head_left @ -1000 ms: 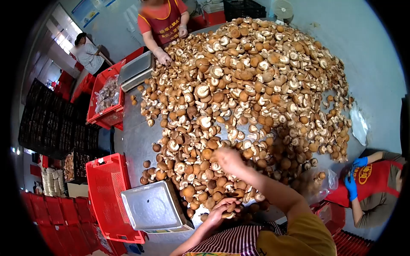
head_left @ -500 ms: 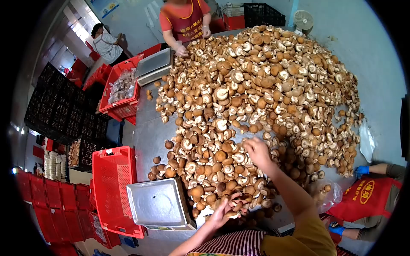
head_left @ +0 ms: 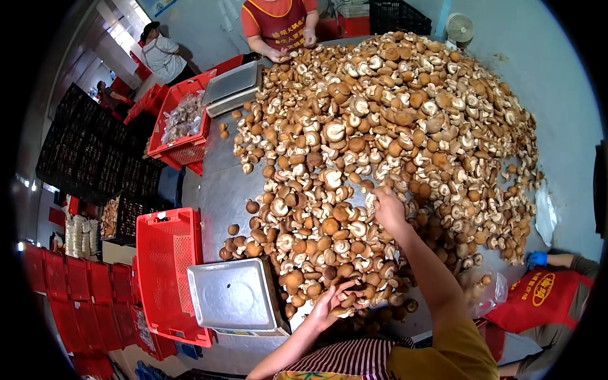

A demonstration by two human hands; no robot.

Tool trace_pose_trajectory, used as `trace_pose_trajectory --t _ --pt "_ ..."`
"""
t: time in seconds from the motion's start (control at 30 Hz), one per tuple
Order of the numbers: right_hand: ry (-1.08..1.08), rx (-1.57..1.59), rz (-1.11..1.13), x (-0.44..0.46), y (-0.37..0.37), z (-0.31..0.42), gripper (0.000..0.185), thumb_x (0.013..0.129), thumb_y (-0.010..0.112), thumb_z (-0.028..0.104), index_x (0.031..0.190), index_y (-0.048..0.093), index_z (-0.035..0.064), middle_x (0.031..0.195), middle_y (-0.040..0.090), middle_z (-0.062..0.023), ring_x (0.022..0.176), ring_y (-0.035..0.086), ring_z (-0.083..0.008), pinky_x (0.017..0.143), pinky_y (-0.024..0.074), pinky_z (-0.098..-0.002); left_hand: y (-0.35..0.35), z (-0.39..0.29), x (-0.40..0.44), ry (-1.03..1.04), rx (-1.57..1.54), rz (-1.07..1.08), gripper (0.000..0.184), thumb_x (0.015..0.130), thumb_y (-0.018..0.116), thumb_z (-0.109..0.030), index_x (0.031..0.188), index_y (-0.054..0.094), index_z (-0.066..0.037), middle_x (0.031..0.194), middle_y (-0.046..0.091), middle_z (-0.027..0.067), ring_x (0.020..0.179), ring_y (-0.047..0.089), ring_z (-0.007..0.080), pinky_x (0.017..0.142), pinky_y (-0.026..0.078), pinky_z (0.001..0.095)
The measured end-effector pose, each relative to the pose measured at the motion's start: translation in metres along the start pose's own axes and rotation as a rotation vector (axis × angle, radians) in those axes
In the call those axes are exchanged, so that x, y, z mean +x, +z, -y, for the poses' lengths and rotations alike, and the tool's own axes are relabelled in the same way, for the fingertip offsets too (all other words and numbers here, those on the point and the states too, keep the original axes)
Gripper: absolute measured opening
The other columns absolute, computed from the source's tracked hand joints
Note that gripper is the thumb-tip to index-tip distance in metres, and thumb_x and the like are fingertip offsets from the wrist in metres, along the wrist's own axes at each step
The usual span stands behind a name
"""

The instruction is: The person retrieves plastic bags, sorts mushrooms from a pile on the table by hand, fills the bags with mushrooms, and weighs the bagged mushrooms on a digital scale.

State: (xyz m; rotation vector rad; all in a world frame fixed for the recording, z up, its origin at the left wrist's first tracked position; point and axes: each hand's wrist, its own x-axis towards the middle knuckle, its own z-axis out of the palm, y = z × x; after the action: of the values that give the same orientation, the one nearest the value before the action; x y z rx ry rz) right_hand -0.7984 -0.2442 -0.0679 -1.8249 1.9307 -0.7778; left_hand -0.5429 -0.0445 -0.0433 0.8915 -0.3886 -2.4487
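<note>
Mushrooms [head_left: 403, 118] mostly loose as yet, heaped beyond right hand [head_left: 389, 210]; its fingers curled, hold unclear. Left hand [head_left: 325, 310] half-curled around at least one

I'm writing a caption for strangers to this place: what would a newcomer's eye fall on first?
Probably the huge heap of shiitake mushrooms covering most of the metal table. Next, the bright red crate directly left of the weighing scale in the picture. Then the wearer's bare right hand at the mushrooms mid-table and left hand at the heap's near edge.
</note>
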Motion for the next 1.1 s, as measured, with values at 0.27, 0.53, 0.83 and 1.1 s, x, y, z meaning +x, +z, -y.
trace_pose_trajectory --t 0.27,0.53,0.83,1.1 --pt "0.021 -0.14 0.128 0.009 0.002 -0.021 0.03 0.081 0.063 0.003 0.111 0.066 0.0052 0.11 0.055 -0.0157 0.106 0.055 -0.0338 0.091 0.0461 -0.043 -0.001 0.003 0.003 -0.009 0.042 0.038 0.071 0.097 0.037 -0.059 0.148 0.034 -0.01 0.138 0.053 0.0145 0.11 0.061 0.0273 0.083 0.052 0.0364" --pt "-0.03 0.042 0.363 -0.055 -0.027 -0.005 0.037 0.085 0.062 0.015 0.121 0.061 0.0067 0.12 0.058 -0.0131 0.115 0.052 -0.0333 0.097 0.0416 -0.0475 -0.004 0.013 0.002 -0.043 0.048 0.026 0.066 0.099 0.037 -0.056 0.147 0.035 -0.011 0.134 0.056 0.0122 0.106 0.061 0.0235 0.079 0.052 0.0338" --pt "0.186 0.566 0.272 -0.074 -0.021 0.003 0.033 0.093 0.06 0.012 0.125 0.058 0.0052 0.111 0.065 -0.0145 0.1 0.062 -0.0264 0.088 0.0474 -0.0381 0.004 0.012 -0.001 -0.007 0.028 0.081 0.063 0.1 0.037 -0.054 0.146 0.036 -0.01 0.133 0.056 0.0132 0.108 0.061 0.0243 0.081 0.052 0.0354" --pt "0.09 0.207 -0.034 -0.09 -0.04 -0.002 0.037 0.091 0.063 0.018 0.125 0.057 0.0039 0.107 0.064 -0.0159 0.095 0.063 -0.0293 0.083 0.0489 -0.0396 0.0 0.018 -0.007 -0.017 0.023 0.041 0.059 0.102 0.036 -0.049 0.146 0.038 -0.01 0.131 0.058 0.0128 0.104 0.063 0.0219 0.08 0.052 0.0334"
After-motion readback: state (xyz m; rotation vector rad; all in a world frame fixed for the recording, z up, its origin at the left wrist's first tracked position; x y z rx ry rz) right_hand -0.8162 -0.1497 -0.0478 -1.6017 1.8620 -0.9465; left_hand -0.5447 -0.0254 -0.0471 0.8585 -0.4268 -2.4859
